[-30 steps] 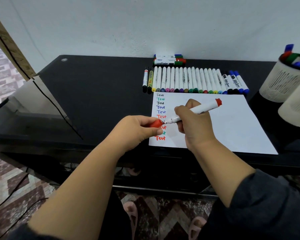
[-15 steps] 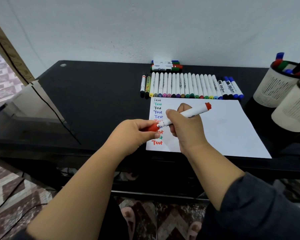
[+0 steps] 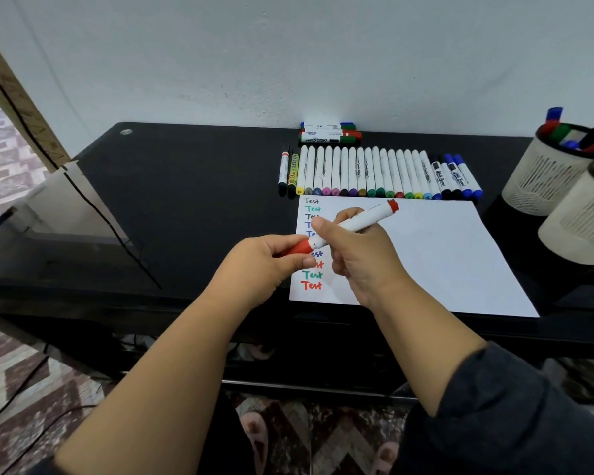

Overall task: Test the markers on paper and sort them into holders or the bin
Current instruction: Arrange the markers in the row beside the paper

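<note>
Nearest to you, both forearms reach forward over the front edge of the black desk (image 3: 186, 207). Your left hand (image 3: 261, 265) pinches the red cap (image 3: 300, 247) between thumb and fingers. Your right hand (image 3: 360, 255) is curled around the white barrel of the red marker (image 3: 360, 222), which slants up to the right, its red end plug pointing away from you. The cap sits right at the marker's tip end; whether it is fully seated you cannot tell.

Under your hands lies the sheet of paper (image 3: 443, 255), flat on the desk, with a column of the word "Test" down its left edge in black, green, blue and red, partly hidden by your hands.

Just beyond the paper's far edge lies a row of markers (image 3: 374, 173), side by side, mostly white barrels with coloured caps toward you, dark and blue ones at the right end. Behind that row, against the wall, rests a small stack of markers (image 3: 330, 133).

On the right stand two pale slotted holders: the nearer holder (image 3: 583, 224) cut off by the frame, the farther holder (image 3: 542, 180) with markers standing in it.
</note>
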`<state>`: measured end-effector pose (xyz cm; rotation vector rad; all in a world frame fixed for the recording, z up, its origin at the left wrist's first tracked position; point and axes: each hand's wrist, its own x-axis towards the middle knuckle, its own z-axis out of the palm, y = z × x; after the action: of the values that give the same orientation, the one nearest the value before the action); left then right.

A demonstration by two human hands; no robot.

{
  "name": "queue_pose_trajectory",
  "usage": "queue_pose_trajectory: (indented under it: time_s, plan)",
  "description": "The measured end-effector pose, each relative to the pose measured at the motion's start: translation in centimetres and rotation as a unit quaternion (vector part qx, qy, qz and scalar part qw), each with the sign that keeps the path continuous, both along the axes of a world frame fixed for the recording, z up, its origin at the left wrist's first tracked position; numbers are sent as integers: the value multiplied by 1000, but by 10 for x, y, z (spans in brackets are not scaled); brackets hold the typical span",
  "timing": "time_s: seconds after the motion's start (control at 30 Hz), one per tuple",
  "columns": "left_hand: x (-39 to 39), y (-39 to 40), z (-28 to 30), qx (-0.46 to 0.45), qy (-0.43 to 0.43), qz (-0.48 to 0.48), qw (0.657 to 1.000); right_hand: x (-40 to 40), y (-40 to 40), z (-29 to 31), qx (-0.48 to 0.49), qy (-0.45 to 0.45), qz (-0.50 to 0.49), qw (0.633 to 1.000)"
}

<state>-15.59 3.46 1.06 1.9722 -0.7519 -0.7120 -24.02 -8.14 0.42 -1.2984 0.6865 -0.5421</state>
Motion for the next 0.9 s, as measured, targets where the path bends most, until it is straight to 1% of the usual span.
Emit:
queue_pose_trajectory:
  time_s: [0.13,0.23,0.4,0.57,0.73,0.9]
  plan:
    - [5,5,3,-30,27,0,999,-3,-9,2,50,-33,42,997]
    - [6,7,4,-42,36,5,998,-5,-14,6,85,-42,48,994]
    - [9,5,3,-55,62,33,996,-2,-15,7,35,-20,18,999]
    - [4,3,3,-56,44,27,997,2,-13,7,20,-17,-23,999]
    - [2,0,3,-70,33,48,996,9,-10,4,46,-30,-40,998]
    - [2,-4,-1,-61,6,65,996,14,-9,0,77,-29,-53,995]
